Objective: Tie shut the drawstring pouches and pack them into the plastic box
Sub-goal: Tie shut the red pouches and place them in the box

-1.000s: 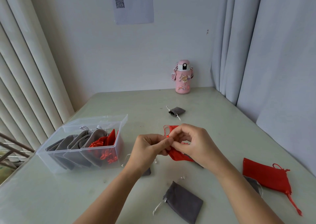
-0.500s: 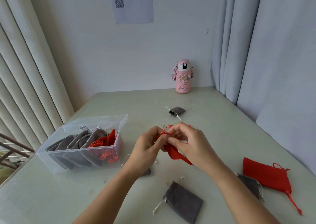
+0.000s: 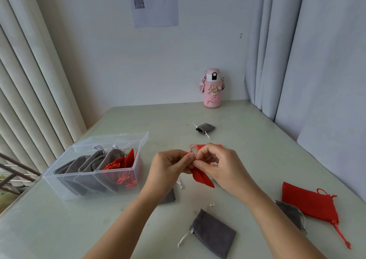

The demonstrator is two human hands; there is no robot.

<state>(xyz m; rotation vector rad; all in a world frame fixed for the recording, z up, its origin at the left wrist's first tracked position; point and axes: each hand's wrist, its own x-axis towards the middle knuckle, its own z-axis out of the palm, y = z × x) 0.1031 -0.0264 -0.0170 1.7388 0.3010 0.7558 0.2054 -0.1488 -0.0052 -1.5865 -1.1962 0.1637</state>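
Note:
Above the table's middle, my left hand [image 3: 170, 167] and my right hand [image 3: 215, 165] meet, both pinching the red cord at the neck of a small red pouch [image 3: 202, 178] that hangs below my fingers. A cord loop sticks up between my fingertips. The clear plastic box [image 3: 59, 181] stands at the left, holding several grey pouches and red ones upright. Loose on the table lie a grey pouch [image 3: 214, 233] near me, another grey pouch [image 3: 205, 128] farther back, a red pouch [image 3: 311, 203] at the right over a grey pouch [image 3: 291, 213], and a grey pouch [image 3: 168, 197] partly hidden under my left wrist.
A pink water bottle [image 3: 212, 88] stands at the back of the table against the wall. Curtains hang along the right side and vertical blinds on the left. A paper sheet with a QR code [image 3: 154, 3] is stuck on the wall.
My hands have lifted the red pouch slightly and shifted their pinch on its cord; the pouch body now hangs lower beneath my fingers. Other pouches and the box have not moved.

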